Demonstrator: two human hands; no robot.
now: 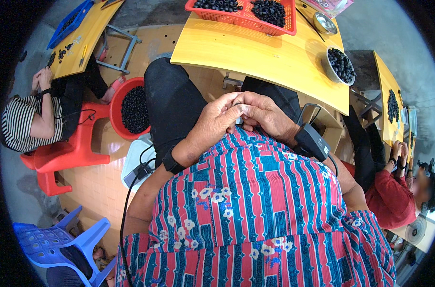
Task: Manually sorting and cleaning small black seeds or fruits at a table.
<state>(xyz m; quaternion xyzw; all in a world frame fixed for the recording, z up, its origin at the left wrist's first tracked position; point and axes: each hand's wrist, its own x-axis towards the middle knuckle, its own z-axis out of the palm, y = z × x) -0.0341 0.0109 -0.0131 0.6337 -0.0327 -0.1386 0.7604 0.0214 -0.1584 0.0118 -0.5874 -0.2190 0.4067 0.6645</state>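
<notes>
My left hand (pixel 216 116) and my right hand (pixel 267 114) meet in front of my lap, thumbs and fingers pinched together. A tiny dark bit shows between the fingertips; it is too small and too covered to name. A dark band circles my left wrist, and a black box with a cable is strapped at my right wrist. Beyond the hands lies the yellow table (pixel 256 64). At its right corner stands a metal bowl (pixel 328 71) heaped with small black parts. An orange-red basket (pixel 241 19) with two compartments of black ring-like parts sits at the far edge.
On the floor to my left are a red tub (pixel 114 119) of black parts, a red stool (pixel 81 143) and a blue chair (pixel 55 241). Co-workers sit at side tables left and right. A small metal dish (pixel 325 23) and a thin dark stick (pixel 311 25) lie on my table.
</notes>
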